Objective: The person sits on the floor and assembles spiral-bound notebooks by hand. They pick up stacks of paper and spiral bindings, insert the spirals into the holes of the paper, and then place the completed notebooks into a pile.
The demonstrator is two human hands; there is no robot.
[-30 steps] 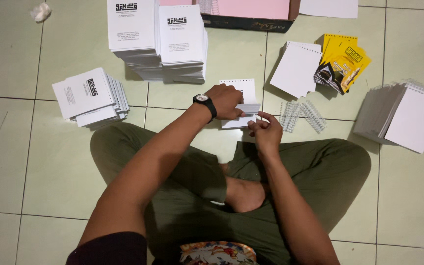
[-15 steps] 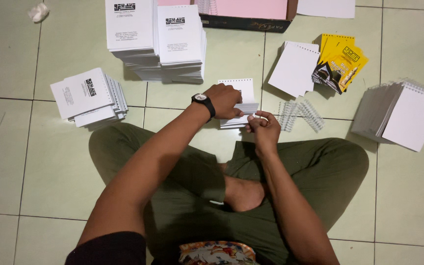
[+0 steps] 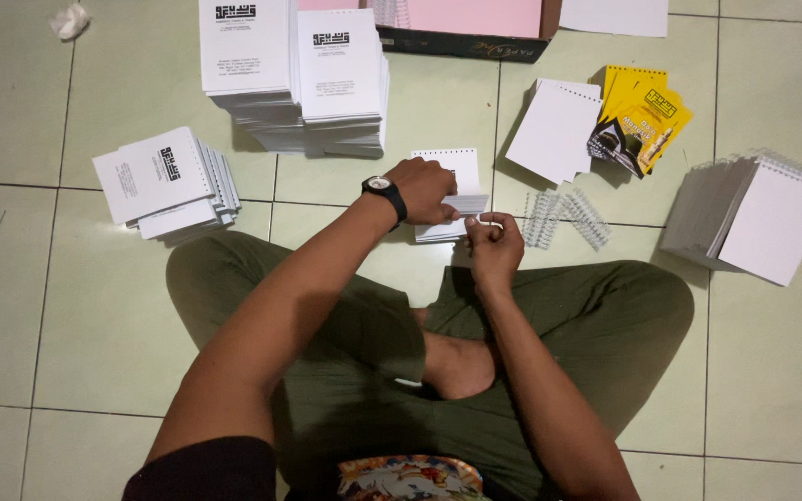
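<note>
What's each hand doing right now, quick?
Left hand: pressed flat on the punched paper stack, holding it down.
Right hand: fingers curled closed at the stack's edge; what they pinch cannot be told.

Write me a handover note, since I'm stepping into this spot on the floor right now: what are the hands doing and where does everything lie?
Left hand presses flat on the punched white pad on the tiled floor.
Right hand, fist closed, works at the pad's near edge; what it pinches is too small to tell.
Loose wire coils lie just right of it.
Bound notepads stacked far right.
Unbound printed stacks ahead; smaller pile at left.
Yellow covers and white sheets lie ahead right.
</note>
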